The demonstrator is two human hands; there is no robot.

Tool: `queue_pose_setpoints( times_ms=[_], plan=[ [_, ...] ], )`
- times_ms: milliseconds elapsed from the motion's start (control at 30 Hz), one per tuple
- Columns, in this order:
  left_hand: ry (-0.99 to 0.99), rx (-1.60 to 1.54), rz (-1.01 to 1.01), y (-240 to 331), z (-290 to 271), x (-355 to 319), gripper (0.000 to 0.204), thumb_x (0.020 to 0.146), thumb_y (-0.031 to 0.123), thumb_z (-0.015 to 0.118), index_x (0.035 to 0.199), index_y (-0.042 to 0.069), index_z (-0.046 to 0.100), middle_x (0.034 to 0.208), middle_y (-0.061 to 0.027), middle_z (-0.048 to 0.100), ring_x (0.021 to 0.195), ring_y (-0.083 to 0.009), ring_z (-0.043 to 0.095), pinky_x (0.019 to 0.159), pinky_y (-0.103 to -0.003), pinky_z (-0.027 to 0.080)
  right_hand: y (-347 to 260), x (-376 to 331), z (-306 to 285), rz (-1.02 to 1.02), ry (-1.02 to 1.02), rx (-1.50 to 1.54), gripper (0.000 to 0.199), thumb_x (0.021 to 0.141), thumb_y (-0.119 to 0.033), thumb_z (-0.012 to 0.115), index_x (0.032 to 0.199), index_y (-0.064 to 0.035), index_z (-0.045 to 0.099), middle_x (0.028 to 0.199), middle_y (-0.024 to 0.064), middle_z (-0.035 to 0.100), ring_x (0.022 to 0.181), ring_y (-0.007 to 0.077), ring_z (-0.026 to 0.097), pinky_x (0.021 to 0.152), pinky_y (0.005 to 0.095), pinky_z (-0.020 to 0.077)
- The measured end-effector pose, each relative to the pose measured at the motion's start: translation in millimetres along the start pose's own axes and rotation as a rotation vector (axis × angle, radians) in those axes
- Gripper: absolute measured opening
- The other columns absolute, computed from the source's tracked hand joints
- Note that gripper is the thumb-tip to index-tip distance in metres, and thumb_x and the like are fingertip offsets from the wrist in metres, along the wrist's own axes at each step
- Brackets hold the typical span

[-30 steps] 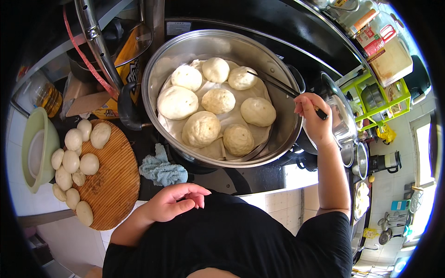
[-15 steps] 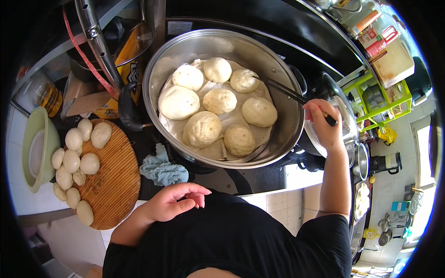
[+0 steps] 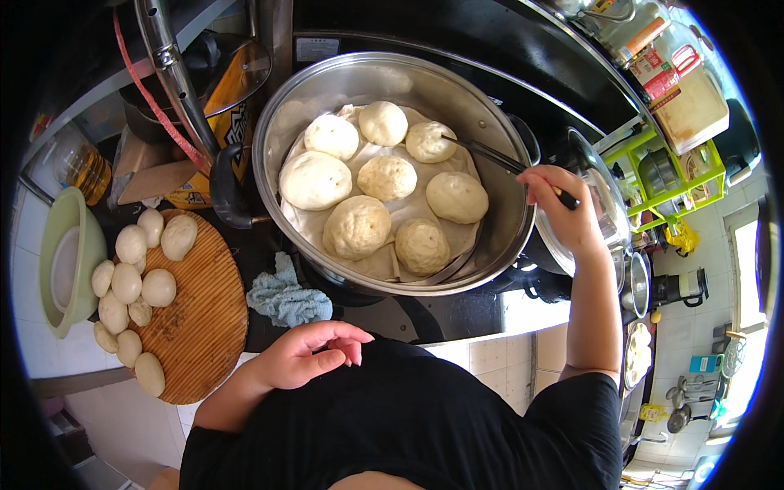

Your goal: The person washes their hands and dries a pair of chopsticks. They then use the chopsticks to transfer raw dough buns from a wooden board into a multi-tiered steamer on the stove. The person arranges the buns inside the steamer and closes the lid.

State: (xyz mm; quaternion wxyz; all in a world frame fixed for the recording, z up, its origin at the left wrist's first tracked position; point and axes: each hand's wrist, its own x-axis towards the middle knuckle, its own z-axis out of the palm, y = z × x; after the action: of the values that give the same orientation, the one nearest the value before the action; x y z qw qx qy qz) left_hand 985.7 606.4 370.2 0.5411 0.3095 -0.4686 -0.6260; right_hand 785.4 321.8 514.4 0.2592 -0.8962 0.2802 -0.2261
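A big steel steamer pot (image 3: 269, 155) holds several round pale dough buns (image 3: 388, 178) on a white cloth (image 3: 404, 210). My right hand (image 3: 563, 208) is closed around a long, thin, dark utensil with a black handle (image 3: 498, 158); whether it is one piece or a pair I cannot tell. It slants over the pot's right side, and its tip meets the bun (image 3: 430, 142) at the back right. Some buns show small dents on top. My left hand (image 3: 314, 355) rests before my body, fingers loosely bent and apart, holding nothing.
Left of the pot, more dough balls (image 3: 126, 283) lie on a round wooden board (image 3: 204, 318) beside a pale green basin (image 3: 90, 261). A crumpled blue cloth (image 3: 287, 292) lies near the pot's front. At right are a glass lid (image 3: 600, 196) and a green rack (image 3: 682, 175).
My right hand has shifted slightly left and toward the pot, carrying the utensil with it. My left hand and the buns stay where they were.
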Motion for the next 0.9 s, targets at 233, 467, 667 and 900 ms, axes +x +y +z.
queue_pose_setpoints(
  times_ms=[233,467,667,900],
  plan=[
    [0.003,0.008,-0.01,2.0,1.8,-0.7,0.032,0.09,0.015,0.048,0.118,0.0,0.046,0.092,-0.0059,0.054,0.087,-0.0119,0.051,0.078,-0.025,0.042,2.1,19.2,18.7,-0.317,-0.099,-0.272,0.012,0.08,-0.007,0.057,0.089,-0.0002,0.061,0.082,0.0128,0.061,0.073,0.0269,0.059,0.069,0.0313,0.0464],
    [-0.004,-0.003,0.006,-0.7,2.3,-2.2,0.034,0.091,0.018,0.048,0.119,-0.001,0.045,0.093,-0.0064,0.054,0.086,-0.0119,0.051,0.078,-0.024,0.042,13.3,20.3,25.7,-0.301,-0.082,-0.286,0.014,0.08,-0.01,0.057,0.089,-0.0006,0.061,0.085,0.0153,0.061,0.078,0.0311,0.058,0.071,0.0336,0.0472],
    [-0.021,0.005,0.003,0.2,5.9,-2.3,0.035,0.091,0.019,0.047,0.119,-0.001,0.045,0.093,-0.0066,0.054,0.086,-0.0118,0.051,0.078,-0.024,0.041,15.5,34.2,21.0,-0.312,-0.123,-0.273,0.014,0.081,-0.008,0.057,0.092,-0.0003,0.061,0.089,0.0142,0.062,0.081,0.0269,0.06,0.074,0.0307,0.0469],
    [0.015,0.027,0.006,0.1,7.7,-10.0,0.035,0.091,0.019,0.048,0.119,-0.002,0.045,0.092,-0.0068,0.055,0.084,-0.0119,0.051,0.077,-0.024,0.042,-15.5,41.3,-19.8,0.006,-0.219,-0.097,0.015,0.085,-0.012,0.053,0.088,0.0004,0.061,0.074,0.0029,0.059,0.064,0.0093,0.05,0.064,0.0231,0.0439]
  ],
)
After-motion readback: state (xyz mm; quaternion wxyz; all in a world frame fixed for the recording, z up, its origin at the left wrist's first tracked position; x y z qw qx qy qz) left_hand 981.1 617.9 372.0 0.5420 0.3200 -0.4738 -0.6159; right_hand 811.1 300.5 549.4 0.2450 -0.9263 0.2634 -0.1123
